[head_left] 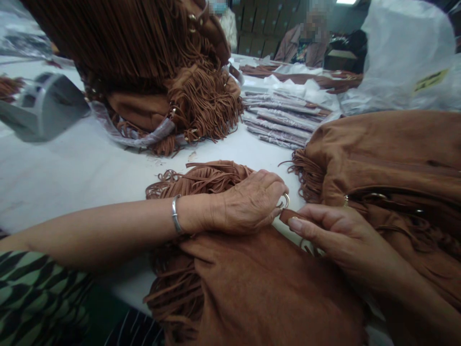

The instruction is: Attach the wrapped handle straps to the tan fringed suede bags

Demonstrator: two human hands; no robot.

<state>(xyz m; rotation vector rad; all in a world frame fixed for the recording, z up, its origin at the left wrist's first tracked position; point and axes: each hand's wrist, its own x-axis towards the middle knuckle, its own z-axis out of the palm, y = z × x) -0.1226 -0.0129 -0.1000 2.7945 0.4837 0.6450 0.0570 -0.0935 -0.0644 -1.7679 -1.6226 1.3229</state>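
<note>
Right fingers (304, 228) pinched on brown strap (288, 216); left fingers (272, 185), curled, hold metal ring (287, 199)

We find bare tabletop (111, 168) beyond the left forearm (108, 230), wide enough for a hand to pass. Behind it, a tall pile of fringed bags (144, 105) blocks the way, flanked by a grey holder (54, 108). A narrower lane separates this pile from the right-hand bag (392, 144), ending at wrapped bundles (281, 120). We note a ring (287, 199) and strap (289, 215) obstructing the small gap between both hands.
</note>
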